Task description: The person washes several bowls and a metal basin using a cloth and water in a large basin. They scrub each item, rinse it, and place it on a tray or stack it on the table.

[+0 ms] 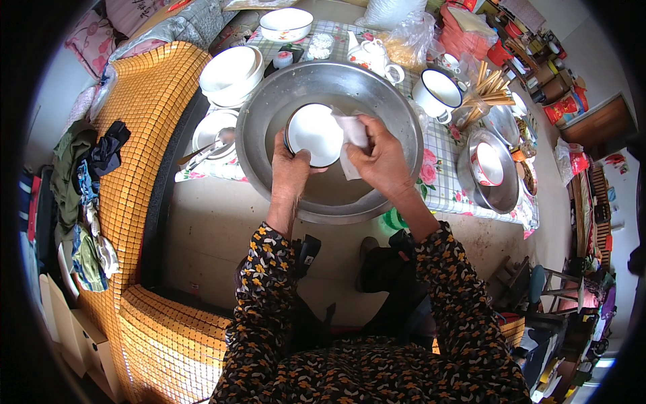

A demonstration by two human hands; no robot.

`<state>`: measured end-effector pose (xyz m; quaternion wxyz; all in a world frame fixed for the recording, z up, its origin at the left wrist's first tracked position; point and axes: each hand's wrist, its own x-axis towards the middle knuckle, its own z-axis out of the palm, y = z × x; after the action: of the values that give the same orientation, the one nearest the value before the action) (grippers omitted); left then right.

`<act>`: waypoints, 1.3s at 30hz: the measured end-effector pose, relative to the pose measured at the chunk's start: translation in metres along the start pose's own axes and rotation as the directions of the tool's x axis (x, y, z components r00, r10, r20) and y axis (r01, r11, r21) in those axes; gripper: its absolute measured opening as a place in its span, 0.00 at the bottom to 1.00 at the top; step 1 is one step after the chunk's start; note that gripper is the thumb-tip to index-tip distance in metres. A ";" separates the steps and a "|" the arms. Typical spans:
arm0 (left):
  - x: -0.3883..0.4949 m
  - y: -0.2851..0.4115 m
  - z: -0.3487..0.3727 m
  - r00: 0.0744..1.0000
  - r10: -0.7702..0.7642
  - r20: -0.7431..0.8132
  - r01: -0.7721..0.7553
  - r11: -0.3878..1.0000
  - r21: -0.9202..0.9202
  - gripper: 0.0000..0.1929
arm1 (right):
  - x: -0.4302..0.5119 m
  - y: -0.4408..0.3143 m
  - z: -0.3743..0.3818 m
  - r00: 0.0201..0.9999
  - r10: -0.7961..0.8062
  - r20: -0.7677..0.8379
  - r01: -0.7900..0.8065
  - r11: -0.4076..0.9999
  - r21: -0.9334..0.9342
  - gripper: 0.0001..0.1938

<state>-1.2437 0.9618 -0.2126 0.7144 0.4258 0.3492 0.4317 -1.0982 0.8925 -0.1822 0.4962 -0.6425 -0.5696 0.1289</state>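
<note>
A large stainless-steel basin (254, 166) with cloudy water in it stands at the front edge of a cloth-covered table. Above the water, my left hand (291, 164) grips the lower left rim of a round white bowl with a dark rim (314, 132), tilted so its inside faces me. My right hand (376, 154) pinches a pale cloth (352, 134) at the bowl's right edge; part of the cloth hangs down. White bowls (229, 73) are stacked left of the basin, with a white dish (216, 123) and metal utensils (209, 154) below them.
Behind the basin are a white teapot (371, 54) and a patterned enamel bowl (286, 25). To the right stand an enamel mug (437, 93), a container of chopsticks (474, 108) and a metal basin (467, 169) holding a red-patterned bowl (487, 164). A bead-matted sofa (136, 126) lies left.
</note>
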 end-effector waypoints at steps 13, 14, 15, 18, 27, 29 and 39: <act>-0.016 0.003 0.008 0.970 0.002 0.244 -0.001 1.000 -0.004 0.35 | 0.002 0.004 0.016 0.847 -0.361 0.391 0.467 0.857 -0.221 0.22; -0.016 0.002 0.009 0.970 0.005 0.244 -0.008 1.000 0.009 0.35 | 0.002 0.004 0.016 0.846 -0.359 0.394 0.482 0.831 -0.277 0.22; -0.017 0.000 0.010 0.973 0.001 0.230 -0.010 0.999 0.036 0.36 | 0.003 0.003 0.016 0.856 -0.304 0.418 0.464 0.809 -0.360 0.21; -0.018 -0.004 0.014 0.979 0.013 0.202 -0.034 0.994 0.101 0.36 | 0.006 -0.003 0.012 0.859 -0.198 0.473 0.458 0.712 -0.533 0.20; -0.020 0.000 0.012 0.967 -0.073 0.244 0.065 0.997 0.039 0.34 | 0.012 0.003 0.003 0.856 0.111 0.504 -0.288 0.913 0.289 0.18; -0.019 0.000 0.013 0.968 -0.110 0.224 0.118 0.993 -0.022 0.33 | 0.011 0.007 0.010 0.922 0.054 0.383 -0.184 0.932 0.312 0.18; -0.013 -0.005 0.008 0.993 -0.113 0.036 0.116 0.989 -0.094 0.30 | 0.009 0.004 0.003 0.969 -0.003 0.246 0.089 0.937 -0.338 0.18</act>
<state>-1.2397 0.9463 -0.2122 0.7629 0.3769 0.3409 0.3996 -1.0951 0.9024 -0.1831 0.3052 -0.6855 -0.6545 0.0922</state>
